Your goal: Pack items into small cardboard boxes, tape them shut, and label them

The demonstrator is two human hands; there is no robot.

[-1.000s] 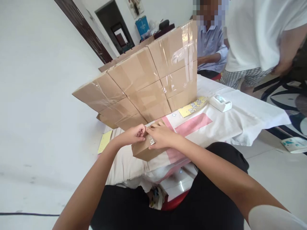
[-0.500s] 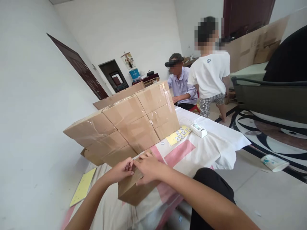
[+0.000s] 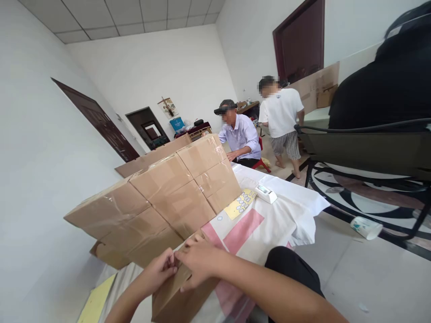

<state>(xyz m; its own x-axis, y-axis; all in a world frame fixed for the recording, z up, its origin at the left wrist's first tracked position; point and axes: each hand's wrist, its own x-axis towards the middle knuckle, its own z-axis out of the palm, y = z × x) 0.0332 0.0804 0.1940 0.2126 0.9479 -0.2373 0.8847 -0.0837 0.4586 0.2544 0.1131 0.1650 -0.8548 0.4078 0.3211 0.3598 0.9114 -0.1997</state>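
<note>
A small brown cardboard box (image 3: pixel 182 298) sits on the cloth-covered table in front of me. My right hand (image 3: pixel 197 260) lies across its top, thumb on the near side and fingers bent over toward the far edge, gripping it. At the box's left edge is my left hand (image 3: pixel 163 267), its fingers curled and thumb drawn in, close to my right fingertips. Whatever those left fingers pinch, if anything, is too small to see. Just beyond the box rises a stack of larger taped cartons (image 3: pixel 175 193).
A yellow sheet with small labels (image 3: pixel 240 204) and a white device with a screen (image 3: pixel 266 194) lie to the right. Another yellow sheet (image 3: pixel 96 300) is at the left. A paper cup (image 3: pixel 366 228) lies on the floor. One person (image 3: pixel 240 134) sits beyond the cartons; another (image 3: pixel 281 114) stands behind.
My view has tilted up, so box, hands and cartons appear lower and farther left. Both hands keep nearly the same hold on the box. The standing person has moved farther off.
</note>
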